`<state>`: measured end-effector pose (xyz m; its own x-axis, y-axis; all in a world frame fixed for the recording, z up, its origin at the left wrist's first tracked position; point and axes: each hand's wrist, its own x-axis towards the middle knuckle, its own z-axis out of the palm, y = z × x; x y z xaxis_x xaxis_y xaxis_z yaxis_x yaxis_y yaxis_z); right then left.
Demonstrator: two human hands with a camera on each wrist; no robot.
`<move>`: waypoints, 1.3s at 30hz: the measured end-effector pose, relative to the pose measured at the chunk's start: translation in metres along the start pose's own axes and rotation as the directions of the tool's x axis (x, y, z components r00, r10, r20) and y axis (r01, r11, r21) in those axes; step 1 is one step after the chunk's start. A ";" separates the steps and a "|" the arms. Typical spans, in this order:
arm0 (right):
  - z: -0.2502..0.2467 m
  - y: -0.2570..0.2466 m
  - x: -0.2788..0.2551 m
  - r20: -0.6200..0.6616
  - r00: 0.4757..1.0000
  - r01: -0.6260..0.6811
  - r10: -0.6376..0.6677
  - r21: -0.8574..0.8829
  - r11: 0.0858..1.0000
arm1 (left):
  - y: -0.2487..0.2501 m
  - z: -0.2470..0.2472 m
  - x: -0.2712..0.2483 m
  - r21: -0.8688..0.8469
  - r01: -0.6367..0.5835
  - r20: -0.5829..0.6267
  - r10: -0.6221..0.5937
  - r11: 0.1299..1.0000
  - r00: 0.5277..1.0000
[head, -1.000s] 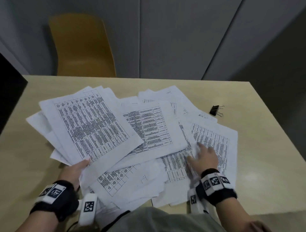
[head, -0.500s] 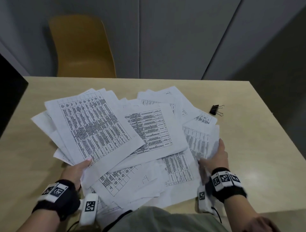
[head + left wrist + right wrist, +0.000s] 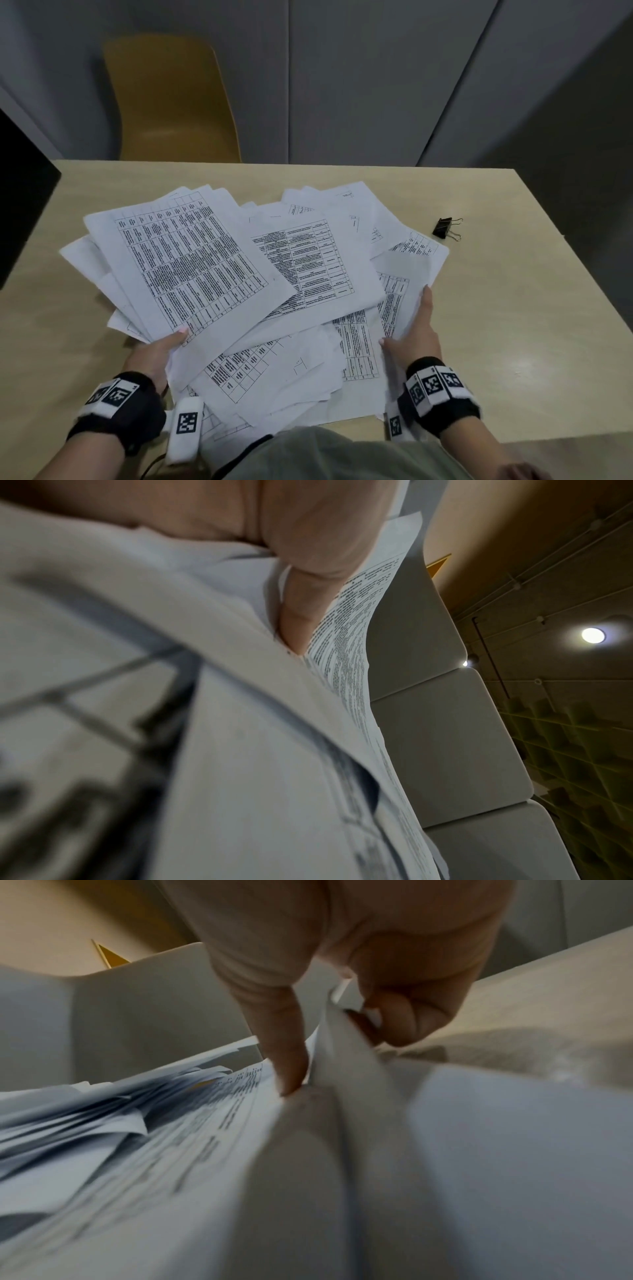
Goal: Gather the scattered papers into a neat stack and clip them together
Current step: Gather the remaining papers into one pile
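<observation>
1. Nearest: left hand (image 3: 150, 356) at the near-left edge of the papers (image 3: 308, 274). Thumb on top of a fanned batch, fingers out of sight beneath it; the left wrist view confirms a digit clamped between sheets. A pinch grip on several pages, which are lifted and tilted off the bench (image 3: 513, 325).
2. Right hand (image 3: 416, 329) at the near-right side of the pile. Thumb lies on a printed sheet; the right wrist view shows the fingers (image 3: 404, 1020) curled under a raised sheet edge. It grips the right-hand pages, which curve upward.
3. Between the hands: loose sheets overlapping at all angles, some overhanging the near edge of the bench towards the person's lap. Edges nowhere aligned.
4. Further out: more sheets fan towards the middle of the bench, printed tables face up.
5. Black binder clip (image 3: 447, 228) lies on bare bench just beyond the far-right corner of the pile, apart from the paper, untouched.
6. Far side: yellow chair (image 3: 171, 102) behind the bench, against grey wall panels.
7. Step in hand, by my reading: the gather. Both hands are closing the spread in from either side; no stack yet exists.
8. Next move likely calls for drawing both batches together at the centre, catching the near overhanging sheets, then standing the bundle on edge and tapping it square. Only then reach for the clip. Risk: loose middle sheets slipping out or creasing as the sides close.
</observation>
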<state>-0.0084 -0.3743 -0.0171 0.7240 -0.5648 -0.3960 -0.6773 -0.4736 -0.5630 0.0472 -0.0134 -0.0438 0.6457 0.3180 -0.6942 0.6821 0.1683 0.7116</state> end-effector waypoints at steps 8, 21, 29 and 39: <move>0.003 0.001 -0.011 0.013 1.000 -0.016 0.014 0.175 0.984 | 0.001 0.002 -0.002 -0.022 0.026 0.034 -0.025 0.999 0.999; 0.012 0.009 0.001 0.080 0.996 -0.038 0.026 0.159 0.987 | -0.011 -0.010 0.022 -0.130 0.021 -0.007 -0.022 0.991 1.000; -0.019 0.000 0.038 0.039 0.997 -0.070 0.068 0.046 0.996 | -0.001 0.001 0.004 -0.083 0.013 0.017 -0.011 0.996 1.000; 0.012 -0.005 0.028 0.109 0.990 -0.088 0.091 -0.032 0.996 | 0.004 0.006 -0.007 -0.050 -0.033 0.002 0.033 0.998 0.999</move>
<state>0.0164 -0.3793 -0.0345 0.6694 -0.5284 -0.5222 -0.7421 -0.4434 -0.5027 0.0475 -0.0206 -0.0362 0.6688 0.3212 -0.6705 0.6426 0.2038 0.7386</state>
